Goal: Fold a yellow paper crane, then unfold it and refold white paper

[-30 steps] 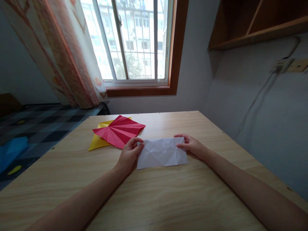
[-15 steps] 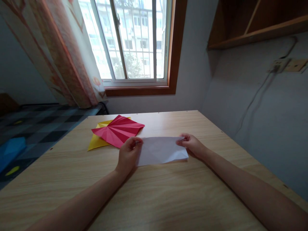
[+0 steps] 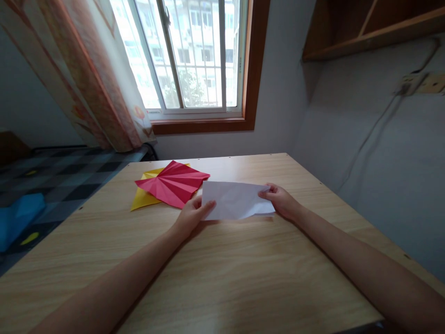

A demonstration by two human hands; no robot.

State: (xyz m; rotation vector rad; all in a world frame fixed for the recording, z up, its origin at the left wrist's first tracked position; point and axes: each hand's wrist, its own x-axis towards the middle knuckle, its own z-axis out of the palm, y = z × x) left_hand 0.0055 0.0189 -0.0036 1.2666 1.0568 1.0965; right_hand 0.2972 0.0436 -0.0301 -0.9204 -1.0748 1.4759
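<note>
both sets of fingers pinch the white paper (image 3: 236, 200) at its ends, left hand (image 3: 192, 215) and right hand (image 3: 281, 202), lifting it just above the table (image 3: 222, 273). red paper (image 3: 174, 183) overlaps yellow paper (image 3: 143, 197), far left.

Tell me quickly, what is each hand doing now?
Left hand: closed on the left end of the creased white paper sheet.
Right hand: closed on its right end.

A folded sheet (image 3: 235, 200) sits mid-tabletop (image 3: 243, 278), between the left hand (image 3: 192, 214) and right hand (image 3: 281, 202). Left of it lies a pleated paper (image 3: 173, 183), overlapping another paper (image 3: 142, 197). The window (image 3: 187, 55) stands far behind; a shelf (image 3: 368, 28) hangs far right.
</note>
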